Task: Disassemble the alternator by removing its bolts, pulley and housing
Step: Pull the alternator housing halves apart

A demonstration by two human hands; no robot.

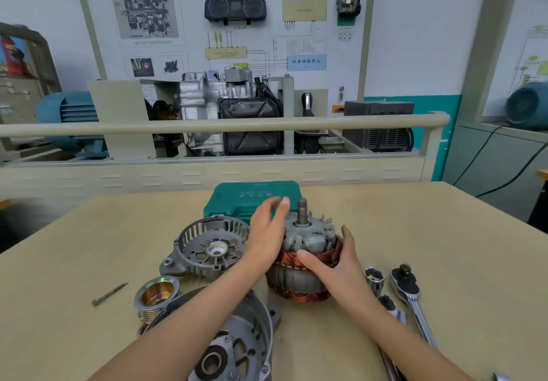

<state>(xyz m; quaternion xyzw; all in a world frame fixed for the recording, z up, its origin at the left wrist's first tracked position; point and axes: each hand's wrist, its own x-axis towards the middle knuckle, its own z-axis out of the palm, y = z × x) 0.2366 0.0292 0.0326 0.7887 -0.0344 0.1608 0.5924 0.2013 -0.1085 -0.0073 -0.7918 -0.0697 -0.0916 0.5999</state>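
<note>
Lettering on the green tool case is too blurred to read. Mid-table, the stator-and-rotor core stands shaft-up; right hand cups its copper windings, left hand rests open-fingered alongside.

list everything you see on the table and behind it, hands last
stator and rotor assembly: 1, grey with copper windings, table centre
housing halves: 2, grey, left and near-left
pulley: 1, silver, left front
tool case: 1, green, behind assembly
socket: 1, chrome, right
ratchet: 1, chrome, right
pin: 1, dark, far left
training board: 1, white, background
left hand: open, beside the assembly
right hand: on the windings
</note>
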